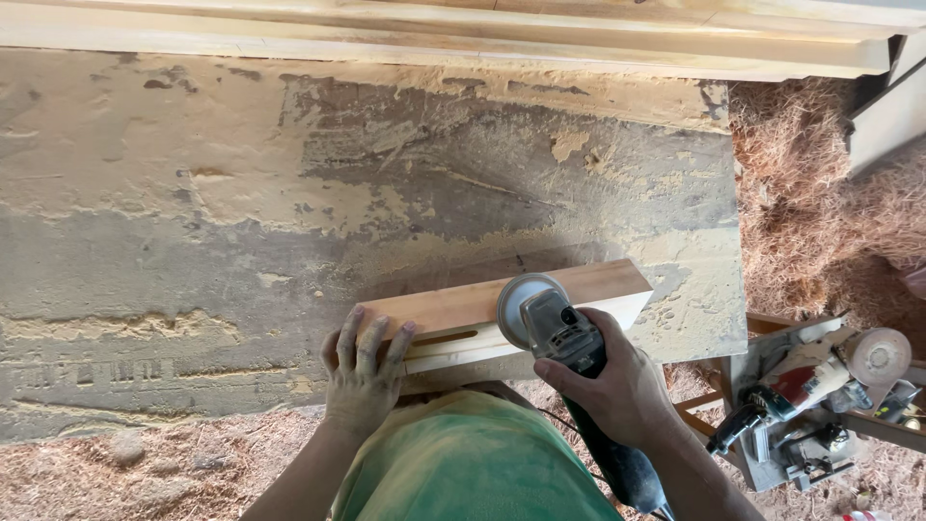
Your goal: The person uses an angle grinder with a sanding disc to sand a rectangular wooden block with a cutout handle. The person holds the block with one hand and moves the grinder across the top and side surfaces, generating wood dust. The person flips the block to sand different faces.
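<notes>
Sawdust coats the grey workbench (193, 241) below me, and wood shavings cover the floor around it. My left hand (365, 371) lies flat with fingers spread on the near end of a wooden block (453, 314), pressing it down at the bench's front edge. My right hand (617, 386) is closed around the body of an angle grinder (564, 338), whose round sanding disc (526, 304) rests on the top face of the block, about midway along it. The block lies at a slight angle, its far end pointing right; a narrow slot (444, 339) is cut into its side near my left fingers. The grinder's dark handle runs back past my wrist towards the green cloth (473, 463) over my lap. To my right, on a low wooden stand, sits a red and white power saw (810, 381). Pale planks (482, 29) line the bench's far edge.
</notes>
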